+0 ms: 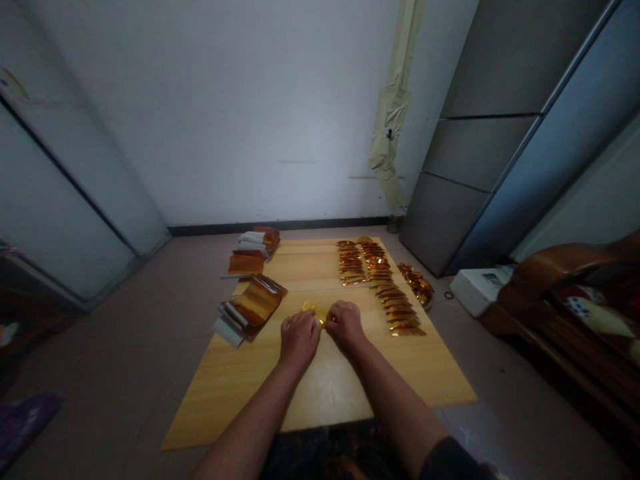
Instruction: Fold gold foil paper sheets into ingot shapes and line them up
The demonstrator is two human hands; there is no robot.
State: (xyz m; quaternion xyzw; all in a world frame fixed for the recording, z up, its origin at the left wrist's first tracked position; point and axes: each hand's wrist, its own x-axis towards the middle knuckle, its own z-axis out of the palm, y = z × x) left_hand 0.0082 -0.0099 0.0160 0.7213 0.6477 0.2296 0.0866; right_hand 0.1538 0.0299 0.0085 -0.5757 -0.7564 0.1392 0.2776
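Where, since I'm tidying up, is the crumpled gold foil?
In the head view, the crumpled foil lies at the right edge of the board, just right of the folded foil row, ahead of the right hand.

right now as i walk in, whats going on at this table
A person's left hand and right hand hold a small piece of shiny gold foil between them on a light wooden board. Rows of folded gold foil pieces lie right of the hands, and a stack of gold-and-white sheets lies to the left.
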